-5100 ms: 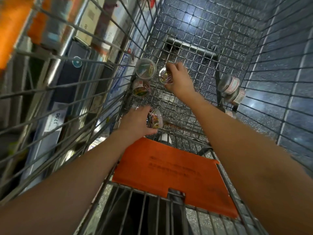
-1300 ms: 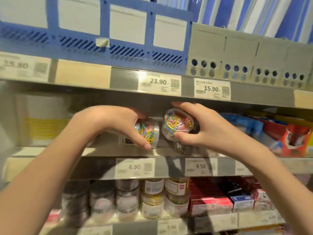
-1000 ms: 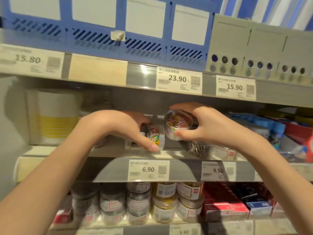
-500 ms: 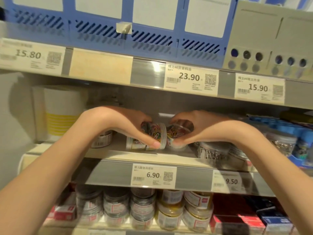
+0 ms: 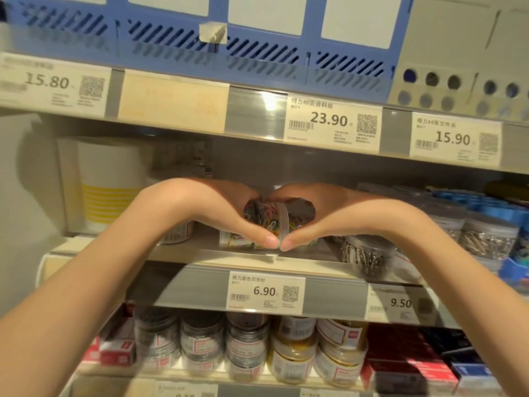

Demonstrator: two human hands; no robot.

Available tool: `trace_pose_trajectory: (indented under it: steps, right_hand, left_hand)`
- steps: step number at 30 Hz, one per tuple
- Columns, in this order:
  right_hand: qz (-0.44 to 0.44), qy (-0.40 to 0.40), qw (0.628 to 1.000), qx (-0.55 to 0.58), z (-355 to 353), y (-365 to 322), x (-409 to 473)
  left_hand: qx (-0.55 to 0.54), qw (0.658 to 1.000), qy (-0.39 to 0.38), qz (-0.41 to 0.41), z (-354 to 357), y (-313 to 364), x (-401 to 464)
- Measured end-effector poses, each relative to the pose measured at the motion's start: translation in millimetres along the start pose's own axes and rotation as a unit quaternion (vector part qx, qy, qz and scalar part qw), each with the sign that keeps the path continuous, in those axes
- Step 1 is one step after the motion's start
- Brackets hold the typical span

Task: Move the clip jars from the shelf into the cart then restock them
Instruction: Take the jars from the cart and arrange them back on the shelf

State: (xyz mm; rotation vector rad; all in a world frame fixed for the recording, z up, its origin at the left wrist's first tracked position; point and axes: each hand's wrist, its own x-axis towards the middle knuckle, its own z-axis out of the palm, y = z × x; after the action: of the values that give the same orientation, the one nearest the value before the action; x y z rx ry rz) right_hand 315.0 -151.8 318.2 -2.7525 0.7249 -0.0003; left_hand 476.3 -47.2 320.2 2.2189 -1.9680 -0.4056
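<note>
On middle shelf: left hand and right hand, fingers curled, each grip clip jar.

head cam | faces forward, level with shelf | close range | single view

Your left hand and right hand each grip a clear plastic jar of coloured clips on the middle shelf, thumbs touching.
</note>
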Motion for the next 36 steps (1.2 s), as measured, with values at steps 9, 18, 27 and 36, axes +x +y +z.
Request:
trace_pose_trajectory:
  steps: [9,18,27,36]
  right_hand:
    - [-0.073,0.073,0.994,-0.027,2,1,12]
    - [-0.071,0.075,0.994,-0.018,-8,4,33]
    - [-0.053,0.084,0.994,-0.038,-13,4,53]
    - [-0.054,0.061,0.994,-0.073,-17,2,65]
  left_hand:
    - [0.058,0.991,0.12,0.014,16,-10,-9]
    - [0.005,0.984,0.176,0.027,26,-21,-21]
    - [-0.082,0.945,0.311,0.059,38,-25,-20]
    - [-0.108,0.93,0.347,0.057,48,-26,-27]
